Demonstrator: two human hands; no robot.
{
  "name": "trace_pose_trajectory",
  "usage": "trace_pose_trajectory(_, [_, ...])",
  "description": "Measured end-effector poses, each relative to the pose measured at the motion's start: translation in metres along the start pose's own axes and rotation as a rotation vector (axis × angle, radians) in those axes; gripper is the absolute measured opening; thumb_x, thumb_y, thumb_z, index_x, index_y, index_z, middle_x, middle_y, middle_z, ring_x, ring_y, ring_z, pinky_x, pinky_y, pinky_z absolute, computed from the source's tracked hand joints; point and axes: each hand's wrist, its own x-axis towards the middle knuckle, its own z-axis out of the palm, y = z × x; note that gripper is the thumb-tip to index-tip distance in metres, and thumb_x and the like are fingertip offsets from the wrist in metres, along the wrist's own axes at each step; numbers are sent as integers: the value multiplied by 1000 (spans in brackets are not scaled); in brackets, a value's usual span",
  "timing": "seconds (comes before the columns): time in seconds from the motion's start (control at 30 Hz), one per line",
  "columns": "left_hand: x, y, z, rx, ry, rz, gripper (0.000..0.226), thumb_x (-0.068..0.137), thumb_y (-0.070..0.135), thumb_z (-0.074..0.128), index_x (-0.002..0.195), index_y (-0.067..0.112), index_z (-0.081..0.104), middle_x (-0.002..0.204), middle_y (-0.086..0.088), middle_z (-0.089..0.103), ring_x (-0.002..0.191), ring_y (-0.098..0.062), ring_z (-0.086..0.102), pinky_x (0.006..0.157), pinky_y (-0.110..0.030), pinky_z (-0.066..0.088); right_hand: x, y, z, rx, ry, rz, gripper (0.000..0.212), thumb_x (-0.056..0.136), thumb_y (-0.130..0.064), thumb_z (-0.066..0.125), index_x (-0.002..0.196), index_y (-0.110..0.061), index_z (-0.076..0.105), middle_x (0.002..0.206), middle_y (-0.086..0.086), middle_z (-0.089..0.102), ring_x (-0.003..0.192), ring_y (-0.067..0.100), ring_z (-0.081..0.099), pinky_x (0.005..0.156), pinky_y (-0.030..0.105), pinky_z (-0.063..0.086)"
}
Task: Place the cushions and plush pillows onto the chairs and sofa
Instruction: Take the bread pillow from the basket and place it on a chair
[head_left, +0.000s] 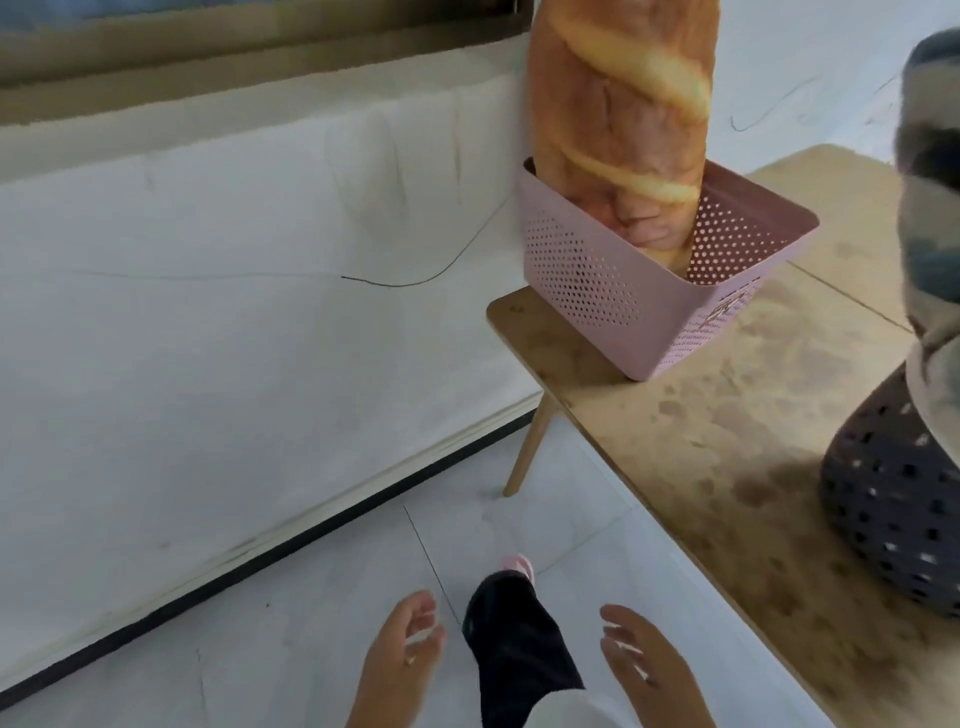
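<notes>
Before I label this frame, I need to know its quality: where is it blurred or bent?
Head view: soft all over; the dark dotted basket and grey plush at the right edge smear most; the bread pillow in the pink basket is hazy; wide-angle bowing curves the wall's dark baseboard; light is even.

A low wooden table (701, 415) carries a pink perforated basket (597, 280) at its far corner; a dark perforated basket (893, 519) sits nearer.

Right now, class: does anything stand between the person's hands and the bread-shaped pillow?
Nothing visible blocks the way. Both hands, left and right, are empty, low, apart from the bread-shaped pillow, which stands upright in the pink basket on the table.
</notes>
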Motion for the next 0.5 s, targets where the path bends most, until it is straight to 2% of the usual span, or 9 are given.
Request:
trace_pose_trajectory(0.03, [19,8,2,13,-20,-3,17,74,26,57,82,36,46,91,16,56,87,-13,56,63,-4,46,13,0,0,19,33,19,74,17,-100,37,76,-60,61,84,-32,67,92,-22,50,71,6,45])
trace_pose_trajectory(0.07, [41,16,3,29,-53,-1,20,66,35,54,83,36,45,92,16,55,88,-10,55,63,-6,46,29,-2,-1,38,67,34,80,15,-99,39,79,-56,60,82,-24,68,89,-23,51,73,9,44])
trace_pose_trajectory(0.1, [64,28,2,40,-87,14,30,58,44,53,85,36,45,93,16,55,88,-5,55,63,-6,45,49,-5,-3,47,103,34,83,14,-98,40,81,-54,58,84,-23,66,86,-23,53,73,10,43])
trace_pose_trajectory(0.17, [113,54,3,21,-125,38,49,45,58,47,88,37,44,96,19,53,90,0,53,64,-6,47,95,-13,-6,30,176,-4,70,19,-99,39,73,-62,61,81,-29,67,90,-18,54,69,4,47])
trace_pose_trajectory(0.2, [137,69,3,4,-141,48,51,43,60,47,89,38,45,98,19,53,92,-2,53,67,-8,46,119,-21,-7,26,192,-29,62,23,-100,37,76,-71,54,82,-34,66,91,-18,54,69,-1,45])
trace_pose_trajectory(0.27, [178,102,5,-47,-142,61,51,42,59,51,89,37,48,101,16,56,96,-9,55,80,-20,41,164,-44,-8,4,202,-98,56,32,-99,34,84,-81,39,82,-25,66,89,-24,52,70,-7,41])
trace_pose_trajectory(0.33, [216,134,10,-78,-127,108,50,42,56,53,88,35,51,100,15,58,100,-18,55,85,-31,39,203,-79,-8,-16,210,-208,50,42,-97,34,90,-80,38,86,-22,66,91,-24,51,72,-6,40])
trace_pose_trajectory(0.43, [264,186,24,-108,-129,223,42,51,56,52,89,38,50,101,16,58,103,-19,55,92,-36,43,244,-131,-13,-59,223,-378,38,64,-86,35,99,-74,40,110,-45,51,99,-17,53,76,-3,40])
trace_pose_trajectory(0.5, [289,220,35,-124,-144,313,29,65,43,53,93,36,49,104,13,57,106,-20,54,97,-39,44,259,-158,-19,-23,267,-450,36,74,-76,38,107,-65,45,116,-36,52,101,-8,57,84,1,42])
